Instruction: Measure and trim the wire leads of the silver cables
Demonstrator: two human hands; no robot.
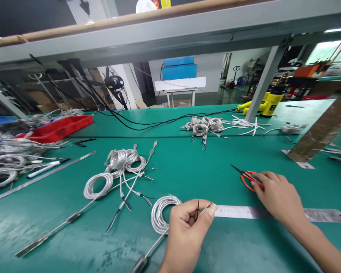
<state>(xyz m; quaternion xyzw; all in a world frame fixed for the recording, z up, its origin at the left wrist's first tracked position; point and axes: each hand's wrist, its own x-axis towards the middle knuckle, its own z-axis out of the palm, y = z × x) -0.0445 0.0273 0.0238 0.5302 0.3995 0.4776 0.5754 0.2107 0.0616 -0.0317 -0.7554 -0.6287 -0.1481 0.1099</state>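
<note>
L hand [187,233] pinches wire ends, coiled shielded cable [161,214] just left of it; R hand [280,201] on orange-handled scissors [248,180], grip unclear; steel ruler [258,212] between hands.

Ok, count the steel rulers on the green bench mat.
2: one ruler under the right hand, one slanting left of the coiled cables; others may be hidden.

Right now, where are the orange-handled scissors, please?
The orange-handled scissors lie at right in the head view on the green mat, under the right hand, just above the steel ruler.
</note>
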